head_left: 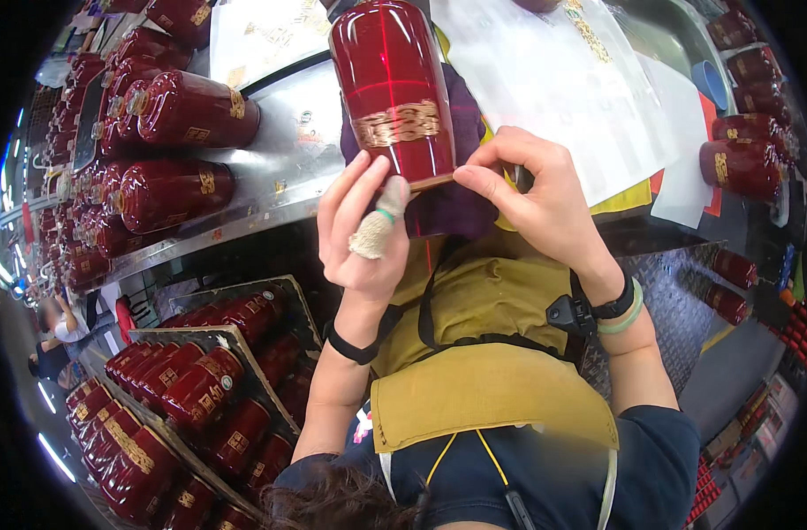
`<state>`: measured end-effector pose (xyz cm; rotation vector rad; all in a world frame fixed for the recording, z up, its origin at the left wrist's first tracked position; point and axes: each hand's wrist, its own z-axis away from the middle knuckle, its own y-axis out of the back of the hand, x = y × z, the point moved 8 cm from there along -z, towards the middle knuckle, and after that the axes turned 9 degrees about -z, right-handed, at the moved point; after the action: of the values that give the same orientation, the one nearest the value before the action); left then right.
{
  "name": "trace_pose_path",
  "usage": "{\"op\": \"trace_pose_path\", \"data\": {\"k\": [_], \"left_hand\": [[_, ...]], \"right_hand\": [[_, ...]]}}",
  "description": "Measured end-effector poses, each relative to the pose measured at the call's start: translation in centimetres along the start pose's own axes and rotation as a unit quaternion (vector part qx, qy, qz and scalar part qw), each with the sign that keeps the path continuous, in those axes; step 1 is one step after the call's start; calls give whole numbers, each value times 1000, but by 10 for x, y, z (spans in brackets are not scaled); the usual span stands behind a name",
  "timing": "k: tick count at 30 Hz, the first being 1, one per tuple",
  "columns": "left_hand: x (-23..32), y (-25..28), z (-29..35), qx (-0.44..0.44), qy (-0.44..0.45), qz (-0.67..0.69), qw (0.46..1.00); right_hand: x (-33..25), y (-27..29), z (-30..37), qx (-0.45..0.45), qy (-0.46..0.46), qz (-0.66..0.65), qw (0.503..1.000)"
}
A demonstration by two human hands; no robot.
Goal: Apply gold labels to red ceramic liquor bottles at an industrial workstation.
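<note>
A glossy dark red bottle with a gold ornamental band lies on a dark purple cloth, its base toward me. My left hand is closed about the left of the base, fingers on its edge. One of its digits wears a beige cover with a green band. At the right corner of the base, my right hand pinches with thumb and forefinger; what is between them is too small to make out. A thin gold edge runs along the base between my hands. Red light lines cross the bottle.
More red bottles stand along the metal bench at left, others at right. White sheets lie right of the cloth, near a blue cup. Racks of bottles fill the lower left; people are farther off.
</note>
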<state>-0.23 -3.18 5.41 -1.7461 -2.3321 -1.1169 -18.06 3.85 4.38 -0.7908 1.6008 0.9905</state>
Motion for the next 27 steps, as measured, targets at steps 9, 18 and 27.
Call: {"op": "trace_pose_path", "data": {"k": [9, 18, 27], "left_hand": [[6, 1, 7, 24, -35, -53, 998], [8, -2, -3, 3, -56, -8, 998], [0, 2, 8, 10, -29, -21, 999]], "right_hand": [[3, 0, 0, 2, -2, 1, 1000], [5, -3, -1, 2, -3, -4, 1000], [3, -2, 0, 6, 6, -12, 1000]]}}
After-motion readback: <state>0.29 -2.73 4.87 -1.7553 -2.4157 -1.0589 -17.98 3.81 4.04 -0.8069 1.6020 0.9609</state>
